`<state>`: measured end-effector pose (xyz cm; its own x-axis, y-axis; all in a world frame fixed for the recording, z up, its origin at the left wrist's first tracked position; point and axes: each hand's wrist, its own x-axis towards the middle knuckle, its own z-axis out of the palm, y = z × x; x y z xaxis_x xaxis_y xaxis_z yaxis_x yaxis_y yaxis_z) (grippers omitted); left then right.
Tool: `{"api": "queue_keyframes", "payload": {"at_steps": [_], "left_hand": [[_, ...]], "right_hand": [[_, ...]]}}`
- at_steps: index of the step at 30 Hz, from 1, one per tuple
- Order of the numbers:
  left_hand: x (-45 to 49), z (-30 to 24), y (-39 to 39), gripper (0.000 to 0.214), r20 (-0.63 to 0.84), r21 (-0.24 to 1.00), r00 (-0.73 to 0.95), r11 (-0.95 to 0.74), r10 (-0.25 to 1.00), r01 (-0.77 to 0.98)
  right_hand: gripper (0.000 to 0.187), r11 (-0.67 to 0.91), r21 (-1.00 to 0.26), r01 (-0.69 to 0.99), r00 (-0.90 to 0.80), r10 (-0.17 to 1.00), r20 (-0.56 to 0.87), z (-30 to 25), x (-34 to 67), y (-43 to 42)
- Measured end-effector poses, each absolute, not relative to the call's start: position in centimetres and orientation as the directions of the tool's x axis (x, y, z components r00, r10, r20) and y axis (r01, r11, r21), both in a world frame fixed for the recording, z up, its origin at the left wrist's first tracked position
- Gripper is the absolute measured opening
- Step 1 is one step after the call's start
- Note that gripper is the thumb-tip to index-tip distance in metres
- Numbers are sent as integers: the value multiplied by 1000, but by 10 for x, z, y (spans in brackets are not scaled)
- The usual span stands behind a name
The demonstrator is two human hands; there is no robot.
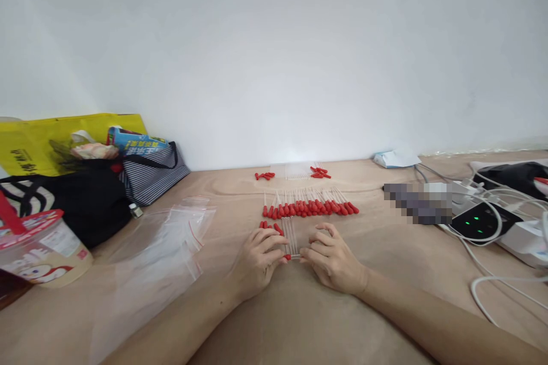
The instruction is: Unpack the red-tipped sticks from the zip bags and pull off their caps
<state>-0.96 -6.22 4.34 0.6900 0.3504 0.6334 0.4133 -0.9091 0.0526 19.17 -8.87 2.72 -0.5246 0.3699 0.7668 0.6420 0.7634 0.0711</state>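
Between my two hands lies a thin, pale tube [295,256] held level, with a small red rubber cap [287,257] at its left end. The fingers of my left hand [257,262] pinch the red cap. My right hand [338,262] pinches the tube's other end. Just beyond them rest several loose clear tubes [291,232], side by side. Loose red caps [266,225] sit by my left fingertips. Farther off stretches a row of capped tubes [306,208], their red ends towards me.
Near the wall are more red caps [320,172] and clear tubes [297,171]. On the left are clear zip bags [171,239], a striped bag [154,174] and a drink cup [51,256]. White cables [483,262] and a black device [475,222] occupy the right.
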Motion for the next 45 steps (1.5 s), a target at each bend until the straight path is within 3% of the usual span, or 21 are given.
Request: {"api": "queue_keyframes", "payload": {"at_steps": [6,10,14,20,24,31,38,45], "left_hand": [[-16,43,-60,18,654,103,651,-899,384,427],[-31,44,-47,21,686,324,394,-741,612,588],[-40,39,-33,23,611,466,187,-540,769,700],[-37,30,-21,27,438,606,33,-322,898,728],[-34,32,-18,30,362,654,6,-259,932,711],[-30,40,-24,32,268,716,1,-200,963,669],[-33,42,-25,35,273,661,13,-197,962,724],[-34,37,-20,30,325,682,-16,-223,945,696]], "right_hand": [[19,758,36,651,-507,400,763,26,197,-91],[19,669,-156,727,-359,564,744,22,205,-86],[21,583,-397,709,-226,721,655,14,206,-75],[30,545,-481,687,-172,765,621,11,202,-64],[29,532,-506,679,-119,760,639,11,194,-61],[11,500,-615,609,-86,813,576,12,177,-61],[12,525,-642,559,-113,816,567,16,178,-63],[11,480,-666,571,-85,841,534,20,183,-66]]}}
